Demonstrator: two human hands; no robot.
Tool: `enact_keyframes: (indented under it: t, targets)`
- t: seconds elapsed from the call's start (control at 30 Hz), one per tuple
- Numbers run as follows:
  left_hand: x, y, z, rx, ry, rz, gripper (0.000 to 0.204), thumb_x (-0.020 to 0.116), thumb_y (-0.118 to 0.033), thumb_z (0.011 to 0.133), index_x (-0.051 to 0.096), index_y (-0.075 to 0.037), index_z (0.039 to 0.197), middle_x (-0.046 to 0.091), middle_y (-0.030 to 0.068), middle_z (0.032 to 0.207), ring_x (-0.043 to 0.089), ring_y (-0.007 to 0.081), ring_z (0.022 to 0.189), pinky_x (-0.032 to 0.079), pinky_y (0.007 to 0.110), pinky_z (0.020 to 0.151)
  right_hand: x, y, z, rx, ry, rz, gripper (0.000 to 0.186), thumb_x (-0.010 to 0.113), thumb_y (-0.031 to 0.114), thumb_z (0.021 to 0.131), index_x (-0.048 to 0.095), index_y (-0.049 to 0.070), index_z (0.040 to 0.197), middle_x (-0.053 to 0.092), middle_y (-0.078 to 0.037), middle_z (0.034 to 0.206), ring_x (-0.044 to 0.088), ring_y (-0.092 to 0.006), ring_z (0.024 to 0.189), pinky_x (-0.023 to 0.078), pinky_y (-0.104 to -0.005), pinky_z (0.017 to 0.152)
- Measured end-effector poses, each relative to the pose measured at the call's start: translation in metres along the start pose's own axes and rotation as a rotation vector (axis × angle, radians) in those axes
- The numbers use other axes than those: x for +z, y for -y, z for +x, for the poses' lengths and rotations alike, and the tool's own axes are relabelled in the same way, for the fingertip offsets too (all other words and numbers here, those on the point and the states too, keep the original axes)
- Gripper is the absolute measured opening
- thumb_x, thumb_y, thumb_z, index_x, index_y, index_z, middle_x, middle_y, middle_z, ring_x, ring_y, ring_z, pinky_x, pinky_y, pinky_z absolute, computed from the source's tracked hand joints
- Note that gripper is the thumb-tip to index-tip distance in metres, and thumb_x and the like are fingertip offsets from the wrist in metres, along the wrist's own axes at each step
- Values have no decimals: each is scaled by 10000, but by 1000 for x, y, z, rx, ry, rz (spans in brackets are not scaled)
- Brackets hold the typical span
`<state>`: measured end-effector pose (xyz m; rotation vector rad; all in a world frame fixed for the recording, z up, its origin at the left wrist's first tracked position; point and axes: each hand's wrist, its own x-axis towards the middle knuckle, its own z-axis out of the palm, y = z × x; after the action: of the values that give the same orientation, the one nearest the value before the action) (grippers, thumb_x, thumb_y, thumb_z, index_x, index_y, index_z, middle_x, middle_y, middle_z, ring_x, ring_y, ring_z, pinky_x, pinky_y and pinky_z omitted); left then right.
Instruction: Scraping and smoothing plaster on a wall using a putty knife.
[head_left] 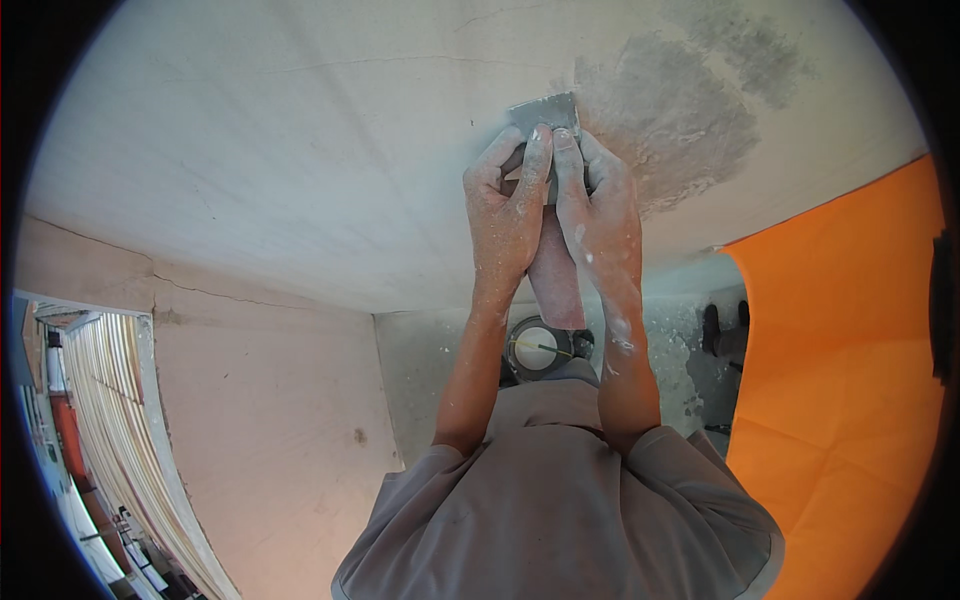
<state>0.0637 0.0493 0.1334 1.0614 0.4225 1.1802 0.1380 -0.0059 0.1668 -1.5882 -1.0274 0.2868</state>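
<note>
Grey shirt point(560, 520); left hand point(508, 210), right hand point(606, 205), fingers point(498, 152) gripping scraper point(548, 110); bucket point(513, 345) holding white material point(535, 336).

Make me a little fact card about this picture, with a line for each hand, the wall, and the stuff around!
Left hand: gripping a flat grey blade
Right hand: gripping the same blade
On both hands: whitish smears
Between wrists: dull pink strip
Wall: pale, with a darker grey patch right of the blade
Below: round dark container, whitish inside
Far right: orange sheet
</note>
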Motion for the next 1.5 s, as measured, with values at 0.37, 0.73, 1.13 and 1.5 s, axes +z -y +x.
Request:
enact_keyframes:
  t: [0.37, 0.73, 1.13, 1.5]
  targets:
    - [2, -2, 2, 18, -44, 114, 207, 666, -186, 1030, 739, -1, 975, 674, -33, 810, 523, 27, 710, 426, 215, 620, 0, -8, -1, 15, 7, 47, 371, 509, 291, 1076, 640, -34, 957, 642, -189, 739, 650, -280, 666, 507, -421, 672]
    - [5, -5, 3, 130, -89, 330, 294, 689, -200, 1008, 703, 38, 837, 623, -15, 641, 466, 22, 612, 395, 232, 515, -1, -9, 0, 16, 18, 86, 412, 496, 331, 1081, 645, -37, 972, 660, -200, 774, 667, -299, 712, 519, -428, 712]
    - [10, -20, 8, 128, -68, 272, 312, 685, -227, 1017, 707, -3, 800, 543, -63, 656, 409, 33, 629, 317, 233, 554, -8, 14, 2, -14, 1, -43, 399, 493, 309, 1071, 654, -43, 976, 666, -248, 798, 655, -398, 731, 510, -477, 727]
    - [1, -15, 3, 93, -70, 293, 300, 695, -222, 1007, 725, 26, 842, 585, -26, 659, 462, 47, 633, 365, 235, 563, -4, 14, -6, -25, 6, -63, 390, 491, 299, 1069, 651, -42, 969, 657, -262, 788, 643, -412, 730, 504, -481, 718]
